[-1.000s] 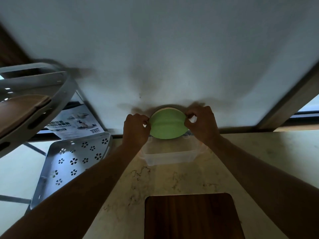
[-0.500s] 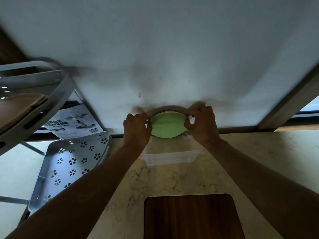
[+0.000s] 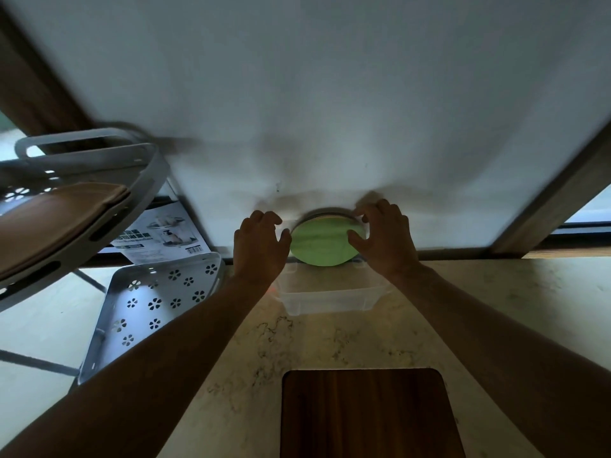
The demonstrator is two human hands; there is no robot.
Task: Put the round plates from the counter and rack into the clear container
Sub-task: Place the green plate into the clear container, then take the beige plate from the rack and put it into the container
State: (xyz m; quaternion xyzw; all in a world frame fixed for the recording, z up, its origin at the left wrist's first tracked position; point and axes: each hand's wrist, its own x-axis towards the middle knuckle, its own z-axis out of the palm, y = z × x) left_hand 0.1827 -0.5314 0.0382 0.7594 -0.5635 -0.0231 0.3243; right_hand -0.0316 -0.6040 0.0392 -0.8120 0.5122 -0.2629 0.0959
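A stack of round plates (image 3: pixel 322 246) with a pale green one facing the camera stood on edge, tilted, in the far end of the clear rectangular plastic container (image 3: pixel 325 297) on the desk (image 3: pixel 463 309).

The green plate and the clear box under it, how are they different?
The green plate is round, and the clear box has straight sides and corners. The plate is solid green, so nothing shows through it, while the box is see-through and the pale counter shows behind its wall. The plate stands on its edge, tilted up toward the wall; the box sits flat on the counter. Both are at the back of the counter, between the two hands.
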